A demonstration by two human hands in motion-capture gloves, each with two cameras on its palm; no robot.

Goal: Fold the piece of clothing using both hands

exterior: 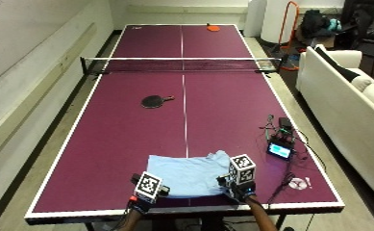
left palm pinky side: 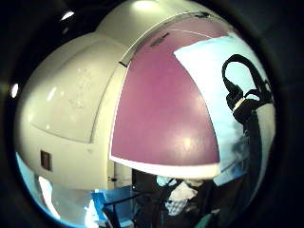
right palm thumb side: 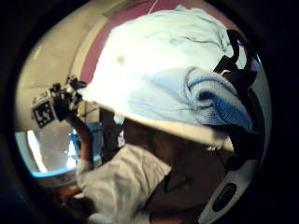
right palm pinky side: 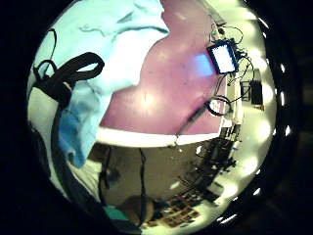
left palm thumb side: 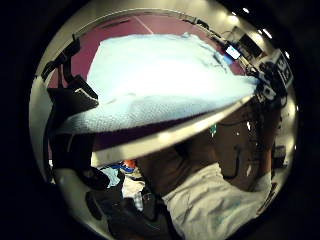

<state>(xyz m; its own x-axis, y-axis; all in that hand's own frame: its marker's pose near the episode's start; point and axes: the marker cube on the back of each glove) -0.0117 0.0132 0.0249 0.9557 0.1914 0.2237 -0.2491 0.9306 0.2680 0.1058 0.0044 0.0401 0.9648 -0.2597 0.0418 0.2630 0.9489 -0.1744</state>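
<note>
**Cloth at the near edge, both hands on its front hem**

Cloth first: the light blue garment (exterior: 188, 174) lies spread on the purple tabletop (exterior: 129, 139), right at the near edge, roughly rectangular with a rumpled bump at its far right corner. My left hand (exterior: 143, 196) sits at the near left corner and my right hand (exterior: 238, 188) at the near right corner. In the right thumb side palm view a thick roll of the fabric is bunched right against that palm, so I judge the right grip has curled round the hem. For the left grip I cannot tell: the cloth edge runs close under that palm, but no finger shows closing on it.

I read the step in hand as taking the near hem to carry it over. To do it well I would want both corners caught evenly, lifted together and kept level, so the fold line runs straight across instead of slanting. The bunched right corner worries me; it may drag a crease into the fold, so I would shake it flat before laying it down.

The fabric looks like a soft, fine-textured knit, limp, and draping slightly over the table's white border. The tabletop looks smooth and hard, so the cloth should slide easily. A black paddle (exterior: 153, 101) lies well beyond.
</note>
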